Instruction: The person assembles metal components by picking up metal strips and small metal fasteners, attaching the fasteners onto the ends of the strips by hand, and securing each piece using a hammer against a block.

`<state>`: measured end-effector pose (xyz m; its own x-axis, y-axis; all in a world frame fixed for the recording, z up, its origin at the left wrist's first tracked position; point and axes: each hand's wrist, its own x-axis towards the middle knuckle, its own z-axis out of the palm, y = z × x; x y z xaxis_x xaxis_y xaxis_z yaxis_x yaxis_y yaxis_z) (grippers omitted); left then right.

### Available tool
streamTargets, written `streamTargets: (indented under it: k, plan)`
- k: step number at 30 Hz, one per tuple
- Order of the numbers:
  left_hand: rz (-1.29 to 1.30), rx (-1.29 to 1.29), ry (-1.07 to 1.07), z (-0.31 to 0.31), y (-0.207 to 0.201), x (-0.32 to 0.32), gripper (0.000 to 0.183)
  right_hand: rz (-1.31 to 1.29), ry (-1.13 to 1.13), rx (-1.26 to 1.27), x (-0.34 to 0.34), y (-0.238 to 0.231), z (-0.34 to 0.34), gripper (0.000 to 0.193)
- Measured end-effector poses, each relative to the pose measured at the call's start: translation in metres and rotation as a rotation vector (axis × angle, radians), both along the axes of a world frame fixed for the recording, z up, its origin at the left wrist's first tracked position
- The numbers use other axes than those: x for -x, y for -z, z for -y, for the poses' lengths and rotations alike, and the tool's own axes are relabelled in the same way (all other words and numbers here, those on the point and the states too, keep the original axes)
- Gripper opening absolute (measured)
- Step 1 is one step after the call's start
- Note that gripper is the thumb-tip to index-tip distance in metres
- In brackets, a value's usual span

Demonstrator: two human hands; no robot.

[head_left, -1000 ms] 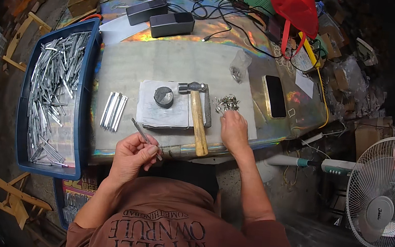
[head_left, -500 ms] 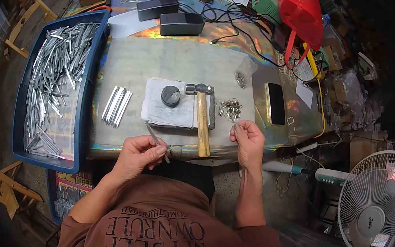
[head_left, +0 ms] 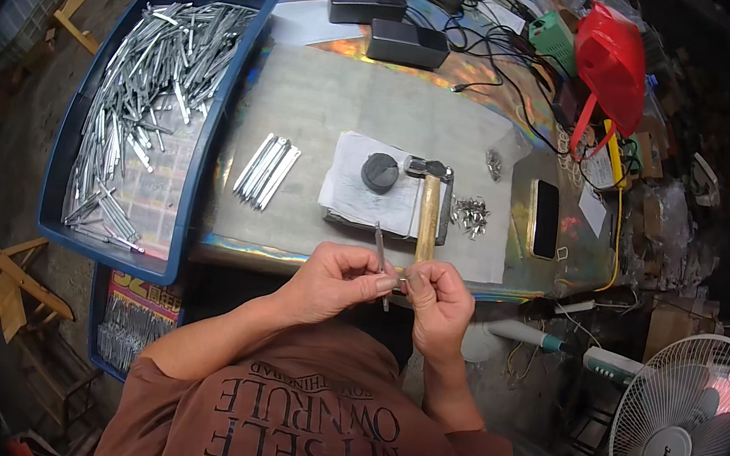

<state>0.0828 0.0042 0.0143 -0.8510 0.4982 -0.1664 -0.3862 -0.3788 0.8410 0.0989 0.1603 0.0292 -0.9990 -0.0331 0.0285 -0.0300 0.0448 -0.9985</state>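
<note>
In front of my body, at the table's near edge, my left hand (head_left: 345, 280) pinches a slim grey metal strip (head_left: 380, 241) that points away from me. My right hand (head_left: 440, 301) meets it from the right, thumb and finger pressed together on a tiny shiny metal piece, mostly hidden by the fingertips. Beyond the hands, a hammer (head_left: 428, 218) with a wooden handle lies with its head on a paper-covered block (head_left: 347, 191). A round dark block (head_left: 380, 173) sits on the paper. Small metal pieces (head_left: 470, 216) are heaped right of the hammer.
Several metal strips (head_left: 267, 172) lie side by side left of the block. A blue tray (head_left: 189, 197) full of similar strips stands at the left. A phone (head_left: 544, 219) and a small plastic bag (head_left: 509, 150) are to the right; a fan (head_left: 676, 439) stands beyond the table's edge.
My right hand has come left from beside the heap of small pieces to the strip. My left hand has moved right with the strip, and the whole view has shifted.
</note>
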Motion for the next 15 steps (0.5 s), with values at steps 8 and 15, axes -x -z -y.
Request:
streamTargets:
  k: [8,15]
  plan:
    - [0.07,-0.041,-0.03,0.007,0.008,-0.002,0.012,-0.318,0.076,-0.349,-0.002,0.016,0.018,0.01]
    - [0.026,-0.04,-0.066,0.013,0.009,-0.001,0.01,-0.176,0.005,-0.328,-0.002,0.013,0.019,0.007]
